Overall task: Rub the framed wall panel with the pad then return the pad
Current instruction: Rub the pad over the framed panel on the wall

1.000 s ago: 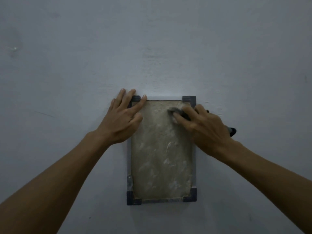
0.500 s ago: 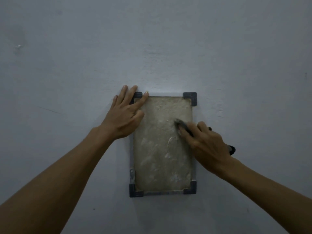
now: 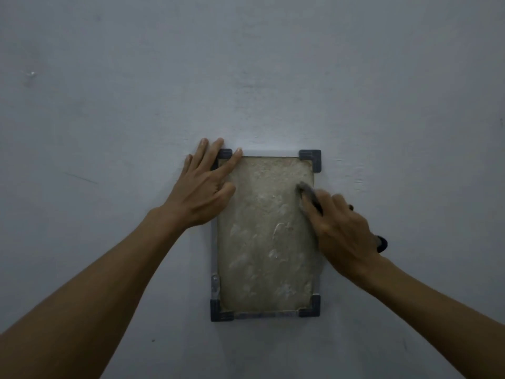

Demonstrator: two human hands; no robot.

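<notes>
The framed wall panel (image 3: 262,242) hangs upright on the wall, a rough beige surface in a thin frame with dark corner pieces. My left hand (image 3: 203,190) lies flat with spread fingers over the panel's upper left corner. My right hand (image 3: 341,231) presses a small dark grey pad (image 3: 307,192) against the panel near its right edge, in the upper half. Only the pad's tip shows beyond my fingers. A dark band shows at my right wrist.
A plain grey-blue painted wall (image 3: 246,77) fills the whole view around the panel. A small metal clip (image 3: 215,284) sits on the frame's lower left side.
My right hand slid the pad down the panel's right side from near the top corner, then back up a little. The left hand stayed on the upper left corner.
</notes>
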